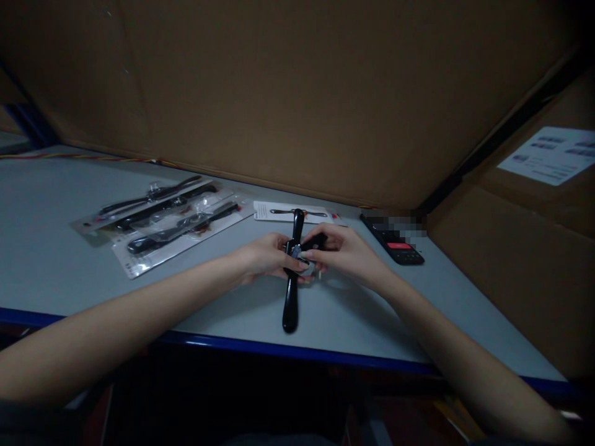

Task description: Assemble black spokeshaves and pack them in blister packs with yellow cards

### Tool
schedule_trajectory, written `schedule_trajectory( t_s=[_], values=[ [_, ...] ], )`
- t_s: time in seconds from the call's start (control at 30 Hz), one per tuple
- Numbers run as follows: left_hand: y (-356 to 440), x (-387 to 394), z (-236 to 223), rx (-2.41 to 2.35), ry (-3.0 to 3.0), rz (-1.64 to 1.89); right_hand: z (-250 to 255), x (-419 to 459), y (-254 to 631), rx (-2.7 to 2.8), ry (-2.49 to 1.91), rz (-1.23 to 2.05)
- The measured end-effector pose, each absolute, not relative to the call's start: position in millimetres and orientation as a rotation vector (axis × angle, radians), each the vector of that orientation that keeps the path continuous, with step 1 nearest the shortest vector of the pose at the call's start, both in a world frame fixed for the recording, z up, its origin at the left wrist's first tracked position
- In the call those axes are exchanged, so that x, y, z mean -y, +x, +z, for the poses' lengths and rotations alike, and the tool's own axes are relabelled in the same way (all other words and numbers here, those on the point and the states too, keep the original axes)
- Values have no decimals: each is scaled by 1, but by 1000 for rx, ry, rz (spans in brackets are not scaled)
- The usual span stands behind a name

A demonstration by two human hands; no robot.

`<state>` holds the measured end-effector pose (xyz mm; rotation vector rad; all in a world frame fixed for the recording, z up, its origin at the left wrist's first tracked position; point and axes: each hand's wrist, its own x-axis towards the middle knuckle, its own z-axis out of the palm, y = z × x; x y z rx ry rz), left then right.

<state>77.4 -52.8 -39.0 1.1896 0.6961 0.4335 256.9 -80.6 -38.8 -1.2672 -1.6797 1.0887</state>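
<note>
A black two-handled spokeshave (290,303) is held above the table, its long handles pointing away from me and toward me. My left hand (266,255) is closed around its middle, with the thumb over the body. From the other side, my right hand (346,251) pinches a small flat black part (318,241) against the spokeshave's centre. Between the fingertips shows a greyish metal piece (304,266); its exact shape and how it sits are partly hidden by the fingers.
Several spokeshaves in clear blister packs (181,226) lie at the left. Behind my hands lies a printed backing card (297,212). A phone (393,240) with a red area on its screen rests at the right. Cardboard walls (288,111) enclose the grey table (214,310), which has a blue front edge.
</note>
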Motion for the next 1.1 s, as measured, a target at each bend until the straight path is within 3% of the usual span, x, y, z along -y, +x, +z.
schedule_trajectory(
  t_s=[0.33, 0.7, 0.97, 1.1],
  values=[
    [77, 54, -45, -605, 1162, 290, -37, 73, 265, 1824, -1230, 1336],
    [80, 53, -45, -682, 1015, 450, -29, 79, 265, 1692, -1246, 956],
    [81, 50, -42, -742, 870, 385, -20, 84, 262, 1643, -1417, 1534],
    [83, 55, -45, -695, 950, 366, -28, 84, 249, 1658, -1433, 1527]
  ],
)
